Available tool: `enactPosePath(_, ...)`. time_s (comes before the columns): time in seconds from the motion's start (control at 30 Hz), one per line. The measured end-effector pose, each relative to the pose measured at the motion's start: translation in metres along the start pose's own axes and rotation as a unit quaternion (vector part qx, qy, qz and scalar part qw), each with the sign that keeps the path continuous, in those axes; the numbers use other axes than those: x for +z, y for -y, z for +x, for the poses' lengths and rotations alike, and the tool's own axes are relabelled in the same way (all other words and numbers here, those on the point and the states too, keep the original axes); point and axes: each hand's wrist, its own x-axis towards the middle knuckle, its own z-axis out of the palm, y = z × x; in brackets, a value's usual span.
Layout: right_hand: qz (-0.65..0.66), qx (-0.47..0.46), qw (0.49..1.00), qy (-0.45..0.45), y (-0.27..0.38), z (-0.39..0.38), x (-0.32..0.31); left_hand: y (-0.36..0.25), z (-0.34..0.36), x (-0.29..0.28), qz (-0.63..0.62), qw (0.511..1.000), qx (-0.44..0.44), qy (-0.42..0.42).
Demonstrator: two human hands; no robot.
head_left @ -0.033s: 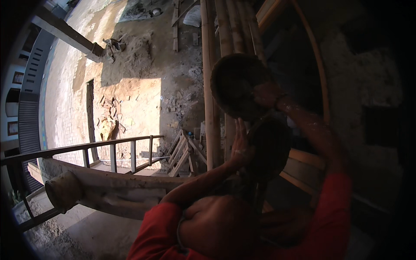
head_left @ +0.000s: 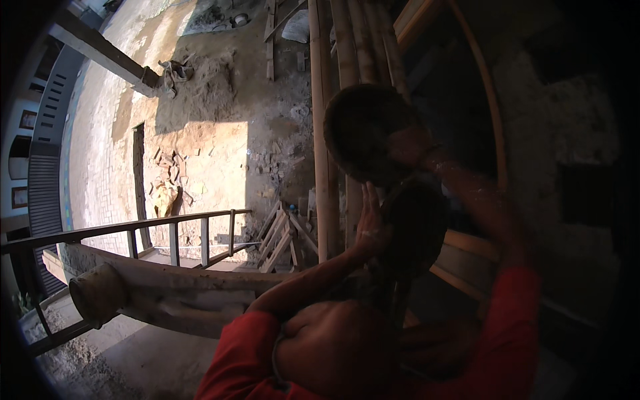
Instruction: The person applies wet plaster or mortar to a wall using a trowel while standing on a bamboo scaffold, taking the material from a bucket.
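My left hand [head_left: 370,227], its forearm rising from a red sleeve, has straightened fingers resting against the edge of a dark, round object [head_left: 417,237]; its surface is lost in shadow. Above it, my right hand [head_left: 410,147] reaches onto a second dark round, shallow pan-like object [head_left: 357,120]. The fingers of that hand are dark and blurred, so I cannot make out whether they grip anything. Both round objects lie over or beside several long bamboo poles [head_left: 320,87].
A metal railing [head_left: 173,225] and a concrete beam with a round end [head_left: 97,297] cross the lower left. Far below are a wooden frame [head_left: 277,243], rubble [head_left: 173,167], a pale sack [head_left: 295,27] and a post [head_left: 107,53]. An orange-brown edge [head_left: 487,80] curves at the right.
My right hand and forearm have shifted very slightly and become more blurred. My left hand and the things around it look unchanged.
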Motion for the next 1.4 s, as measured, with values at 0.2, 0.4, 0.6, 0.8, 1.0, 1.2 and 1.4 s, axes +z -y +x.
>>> enactPosePath(0.2,0.048,0.023,0.998,0.022,0.002,0.005,0.01,-0.003,0.002,0.002,-0.007,1.0,-0.026,0.006)
enactPosePath(0.4,0.161,0.029,0.987,-0.003,0.004,0.005,0.033,-0.003,0.001,-0.002,-0.005,1.0,-0.022,0.005)
enactPosePath(0.6,0.122,0.007,0.992,-0.026,0.01,-0.005,0.039,-0.004,0.001,0.003,0.049,0.999,-0.023,-0.004)
enactPosePath(0.8,0.34,0.086,0.936,0.003,0.018,-0.017,0.018,0.0,-0.002,-0.002,0.046,0.998,-0.034,-0.003)
enactPosePath(1.0,0.387,0.107,0.916,0.022,0.022,-0.024,0.007,0.008,-0.002,-0.001,0.036,0.999,-0.023,-0.01)
enactPosePath(1.2,0.432,0.12,0.894,-0.006,0.021,-0.037,-0.001,0.005,-0.001,0.0,0.018,1.0,-0.012,-0.015)
enactPosePath(1.4,0.426,0.092,0.899,-0.037,0.022,-0.048,-0.014,0.007,-0.002,-0.007,0.006,1.0,-0.027,0.005)
